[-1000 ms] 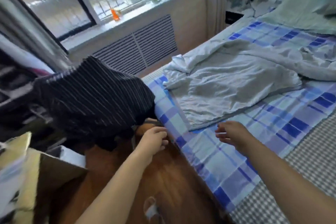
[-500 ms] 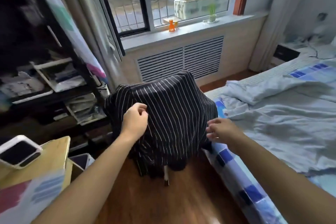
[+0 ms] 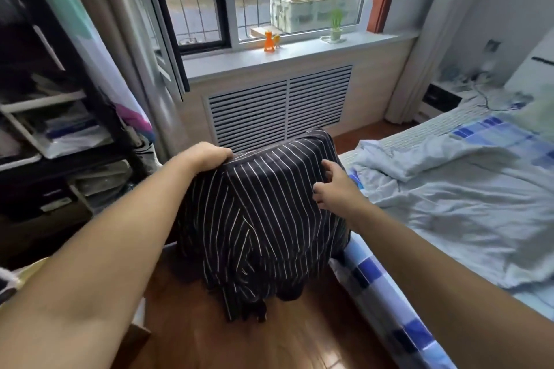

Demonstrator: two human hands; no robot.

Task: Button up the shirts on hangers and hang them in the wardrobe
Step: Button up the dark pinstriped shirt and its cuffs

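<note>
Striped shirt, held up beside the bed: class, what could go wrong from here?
1. The left hand grips only the top edge of the striped shirt; the right hand merely touches it, so it could slip.
2. Its hem hangs near the wooden floor and may drag.

2 bare forearms, left hand (image 3: 207, 156) and right hand (image 3: 335, 189) (no sleeves, rings or watch showing).
</note>
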